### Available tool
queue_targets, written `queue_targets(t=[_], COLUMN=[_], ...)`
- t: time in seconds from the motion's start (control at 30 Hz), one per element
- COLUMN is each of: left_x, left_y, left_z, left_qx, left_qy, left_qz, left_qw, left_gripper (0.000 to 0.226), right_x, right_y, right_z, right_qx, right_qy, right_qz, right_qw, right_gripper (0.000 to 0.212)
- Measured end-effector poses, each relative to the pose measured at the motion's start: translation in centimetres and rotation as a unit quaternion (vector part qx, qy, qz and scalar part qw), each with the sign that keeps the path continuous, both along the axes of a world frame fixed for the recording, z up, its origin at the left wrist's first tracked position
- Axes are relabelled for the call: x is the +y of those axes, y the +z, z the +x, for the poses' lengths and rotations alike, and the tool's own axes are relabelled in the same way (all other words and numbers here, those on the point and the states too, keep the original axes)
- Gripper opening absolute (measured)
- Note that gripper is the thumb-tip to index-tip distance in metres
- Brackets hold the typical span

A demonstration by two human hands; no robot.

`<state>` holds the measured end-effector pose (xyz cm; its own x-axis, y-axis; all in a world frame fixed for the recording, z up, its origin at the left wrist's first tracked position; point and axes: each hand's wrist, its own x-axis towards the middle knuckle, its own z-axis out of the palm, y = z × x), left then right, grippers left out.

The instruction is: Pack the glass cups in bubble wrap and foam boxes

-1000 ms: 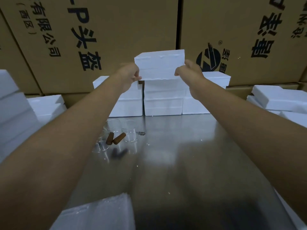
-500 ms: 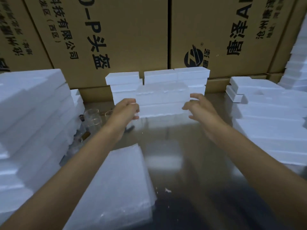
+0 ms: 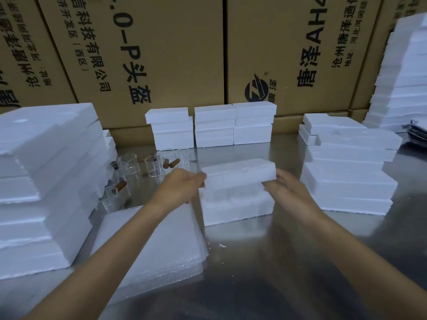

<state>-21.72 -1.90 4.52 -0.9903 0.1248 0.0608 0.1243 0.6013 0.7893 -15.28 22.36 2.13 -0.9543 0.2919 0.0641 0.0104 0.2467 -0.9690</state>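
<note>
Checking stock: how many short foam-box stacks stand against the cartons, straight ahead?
3, side by side: left stack, middle stack, right stack; none looks hidden.

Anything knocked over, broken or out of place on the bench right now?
Small things only: a glass cup lies on its side by the left foam stack, and a white foam crumb sits on the metal table. No visible breakage.
</note>
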Motion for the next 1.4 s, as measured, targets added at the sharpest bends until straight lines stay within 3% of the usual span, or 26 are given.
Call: queue_targets(t=[0.13, 0.37, 0.53, 0.63, 0.7, 0.77, 0.87, 1.0, 1.13, 1.4], left_x=[1.2, 2.2, 0.4, -1.5, -2.5, -3.6, -4.4, -4.7, -4.8, -4.6], left_y=[0.0, -2.9, -3.7, -3.2, -3.1, -3.7, -6.4, -8.4, -8.4, -8.8], left_z=[-2.5, -5.4, -5.2, -4.7, -3.9, -2.1, 0.1, 0.2, -0.1, -0.8], left_qx=[0.045, -0.078, -0.022, 0.044, 0.074, 0.13, 0.178, 0.18, 0.196, 0.216], left_qy=[0.033, 0.062, 0.028, 0.042, 0.055, 0.067, 0.059, 0.003, -0.004, 0.009], left_qz=[-0.004, -0.062, 0.014, 0.023, 0.027, 0.033, -0.029, -0.148, -0.133, -0.158], left_qw=[0.998, 0.993, 0.999, 0.998, 0.995, 0.989, 0.982, 0.973, 0.972, 0.963], left_gripper=[0.043, 0.044, 0.034, 0.026, 0.022, 0.018, 0.018, 0.019, 0.017, 0.014], right_x=[-0.1, -0.5, -0.5, -0.9, -2.2, -4.4, -8.9, -15.0, -18.9, -20.7], right_y=[1.3, -2.1, -3.0, -2.6, -1.7, -0.7, 0.2, 0.8, 0.4, -0.9], right_z=[-3.6, -8.5, -9.1, -8.8, -8.4, -8.9, -10.5, -14.5, -19.1, -24.5], right_qx=[-0.011, -0.128, -0.113, -0.038, 0.04, 0.075, 0.08, 0.001, -0.062, -0.15], right_qy=[0.008, 0.028, -0.002, -0.038, -0.024, 0.022, 0.094, 0.163, 0.168, 0.117], right_qz=[0.037, 0.075, 0.113, 0.267, 0.323, 0.32, 0.275, 0.156, 0.158, 0.097], right_qw=[0.999, 0.989, 0.987, 0.962, 0.945, 0.944, 0.953, 0.974, 0.971, 0.977], right_gripper=[0.032, 0.02, 0.021, 0.045, 0.05, 0.048, 0.042, 0.038, 0.044, 0.028])
